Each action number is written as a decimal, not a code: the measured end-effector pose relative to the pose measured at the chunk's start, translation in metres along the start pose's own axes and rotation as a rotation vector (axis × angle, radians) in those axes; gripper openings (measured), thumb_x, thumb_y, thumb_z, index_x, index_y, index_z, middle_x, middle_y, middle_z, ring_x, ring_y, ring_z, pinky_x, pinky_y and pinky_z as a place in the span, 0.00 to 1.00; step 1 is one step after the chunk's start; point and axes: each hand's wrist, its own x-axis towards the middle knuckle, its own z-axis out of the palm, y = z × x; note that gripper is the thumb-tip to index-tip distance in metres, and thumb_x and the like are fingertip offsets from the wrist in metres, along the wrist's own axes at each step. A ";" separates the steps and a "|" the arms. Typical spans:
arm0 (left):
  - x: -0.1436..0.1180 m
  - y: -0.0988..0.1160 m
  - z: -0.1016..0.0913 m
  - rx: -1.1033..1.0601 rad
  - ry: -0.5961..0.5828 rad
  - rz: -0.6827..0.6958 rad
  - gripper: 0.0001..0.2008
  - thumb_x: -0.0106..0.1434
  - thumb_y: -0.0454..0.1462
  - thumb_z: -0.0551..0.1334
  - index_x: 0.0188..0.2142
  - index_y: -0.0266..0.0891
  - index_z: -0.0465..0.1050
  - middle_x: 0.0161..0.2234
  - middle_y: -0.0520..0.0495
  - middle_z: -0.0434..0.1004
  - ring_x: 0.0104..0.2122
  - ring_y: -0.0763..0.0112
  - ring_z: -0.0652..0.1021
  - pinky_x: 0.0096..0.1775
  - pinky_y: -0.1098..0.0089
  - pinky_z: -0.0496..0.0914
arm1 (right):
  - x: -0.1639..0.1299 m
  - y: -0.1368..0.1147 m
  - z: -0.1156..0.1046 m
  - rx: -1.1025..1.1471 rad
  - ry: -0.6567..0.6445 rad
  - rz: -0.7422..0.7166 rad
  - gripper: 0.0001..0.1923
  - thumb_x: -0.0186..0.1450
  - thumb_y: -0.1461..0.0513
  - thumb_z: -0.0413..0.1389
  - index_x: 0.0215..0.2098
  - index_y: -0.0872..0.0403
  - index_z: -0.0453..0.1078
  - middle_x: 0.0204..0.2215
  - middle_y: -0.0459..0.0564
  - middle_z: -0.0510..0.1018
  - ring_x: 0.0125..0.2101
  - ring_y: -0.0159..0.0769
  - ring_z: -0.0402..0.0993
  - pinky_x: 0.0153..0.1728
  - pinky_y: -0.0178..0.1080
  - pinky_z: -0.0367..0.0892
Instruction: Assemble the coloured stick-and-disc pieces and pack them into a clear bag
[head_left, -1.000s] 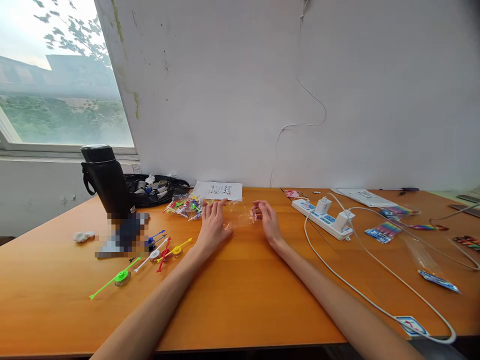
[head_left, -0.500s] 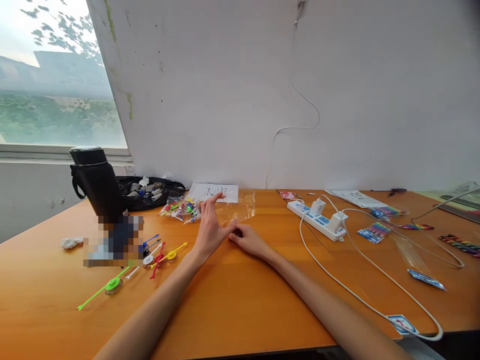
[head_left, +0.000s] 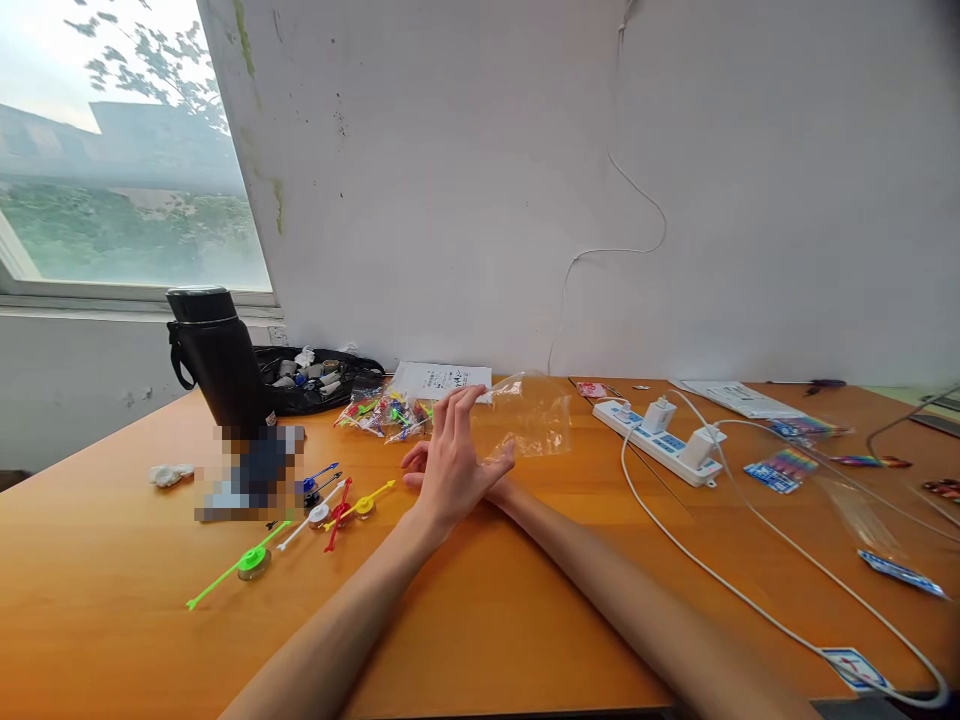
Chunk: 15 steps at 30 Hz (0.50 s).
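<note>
Right bare hand [head_left: 415, 468], one second ago at right end of clear crinkled plastic bag [head_left: 536, 420], well apart from left bare hand [head_left: 454, 468], now crossed behind left hand, fingers showing on its left side. Left hand tipped up from flatter pose, fingers raised, thumb out to right. Bag, earlier between both hands, now right of left hand, nearer long white plastic power strip [head_left: 643, 432].

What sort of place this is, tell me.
Probably a workroom or office corner: a brown table against a wall, a power strip with white adapters plugged in, and a window.
</note>
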 end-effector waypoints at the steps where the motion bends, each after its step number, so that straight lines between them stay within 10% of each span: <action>1: 0.000 0.001 -0.001 0.003 -0.008 0.007 0.38 0.57 0.34 0.66 0.63 0.45 0.52 0.60 0.41 0.63 0.61 0.53 0.62 0.60 0.53 0.61 | 0.000 0.007 0.006 -0.140 0.067 -0.037 0.27 0.53 0.42 0.59 0.49 0.38 0.68 0.45 0.50 0.71 0.64 0.44 0.57 0.58 0.40 0.62; 7: -0.002 0.001 -0.001 0.028 -0.013 0.016 0.38 0.56 0.35 0.67 0.63 0.45 0.52 0.60 0.41 0.63 0.62 0.52 0.61 0.61 0.51 0.61 | 0.003 0.013 0.026 -1.372 0.150 -0.438 0.35 0.62 0.55 0.59 0.64 0.36 0.51 0.55 0.52 0.66 0.70 0.45 0.37 0.70 0.46 0.23; 11: -0.003 -0.004 0.002 0.012 0.003 -0.032 0.38 0.56 0.34 0.67 0.62 0.46 0.52 0.60 0.42 0.63 0.62 0.52 0.62 0.61 0.51 0.61 | 0.004 0.018 0.022 -1.473 0.150 -0.493 0.54 0.57 0.56 0.62 0.69 0.36 0.31 0.66 0.51 0.49 0.70 0.44 0.18 0.71 0.49 0.22; 15: -0.004 -0.011 0.003 -0.017 0.047 -0.089 0.38 0.55 0.36 0.68 0.62 0.47 0.53 0.59 0.42 0.63 0.60 0.53 0.64 0.59 0.52 0.63 | 0.018 -0.006 0.008 -1.157 0.001 -0.322 0.42 0.55 0.54 0.61 0.64 0.33 0.50 0.61 0.47 0.62 0.71 0.45 0.34 0.71 0.48 0.34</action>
